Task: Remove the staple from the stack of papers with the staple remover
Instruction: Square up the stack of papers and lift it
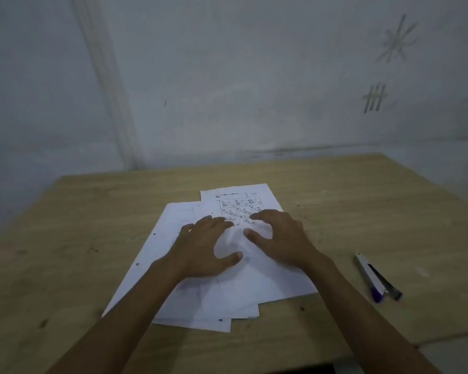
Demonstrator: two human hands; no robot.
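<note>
– Hands are both lying on the stack of papers (241,292). Is either one gripping anything?

– No. The left hand (200,247) is pressing down with its fingers (214,221) spread nearly flat and the thumb out to the side. The right hand (278,238) is arching a little, its fingertips (254,215) touching the printed top sheet. Both are lying released, holding nothing.

– Where is the stack sitting?

– Around the middle of the wooden table (92,211), with its sheets fanning unevenly and the lower corners reaching toward the near edge. The staple remover (376,276) is lying untouched toward the right edge, apart from the papers.

– And the staple?

– It isn't showing, so I can't tell which corner is carrying it.

– So what is the step asking for?

– I'm reading it as steadying the sheets. It is probably going best with the left hand bearing down close to the stapled corner while the right is going for the remover. That way nothing is sliding or tearing under the prying.
</note>
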